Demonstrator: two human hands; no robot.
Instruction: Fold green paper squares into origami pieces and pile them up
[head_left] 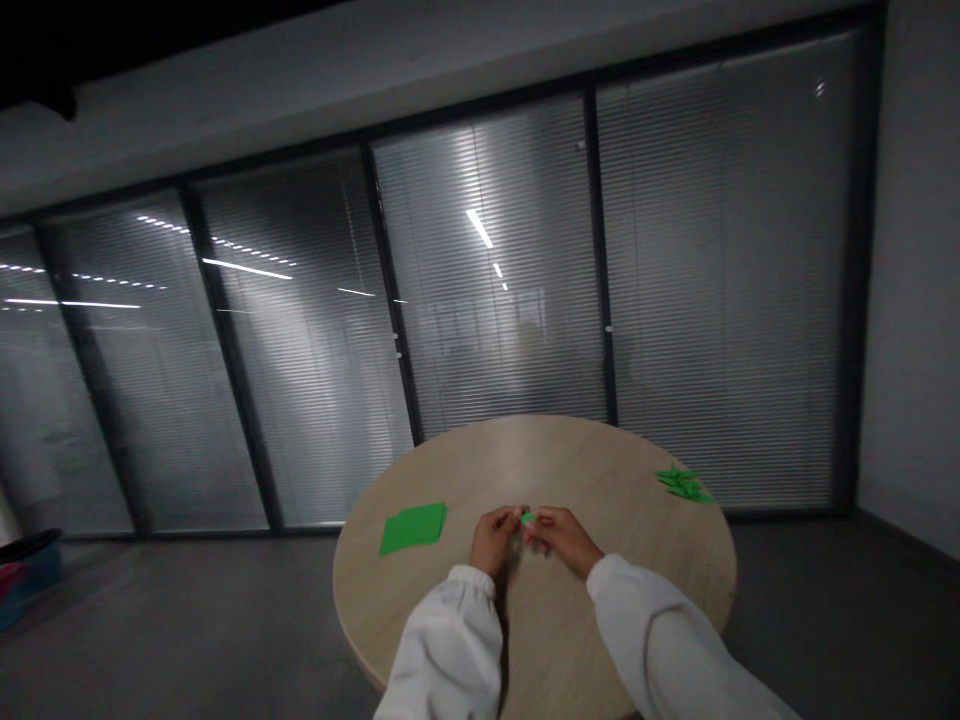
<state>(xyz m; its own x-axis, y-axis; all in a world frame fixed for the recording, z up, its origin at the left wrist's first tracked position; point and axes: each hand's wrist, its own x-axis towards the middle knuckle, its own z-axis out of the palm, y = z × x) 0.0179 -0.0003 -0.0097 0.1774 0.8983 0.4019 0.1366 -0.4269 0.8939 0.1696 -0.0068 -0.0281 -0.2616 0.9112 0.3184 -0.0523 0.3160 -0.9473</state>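
Observation:
Both my hands meet above the middle of a round wooden table (pixel 540 450). Between their fingertips is a small piece of green paper (pixel 527 518), mostly covered by the fingers, so its folded shape is hard to make out. My left hand (pixel 493 537) pinches it from the left, and my right hand (pixel 564 537) grips it from the right. A stack of flat green paper sheets (pixel 414 528) lies to the left of my left hand. Over at the table's right edge sits a little pile of folded green paper pieces (pixel 684 484).
Glass partitions with blinds (pixel 495 300) stand right behind the table's far edge. A blue bin (pixel 37 565) is on the grey floor at the far left. A plain wall (pixel 915 300) rises on the right.

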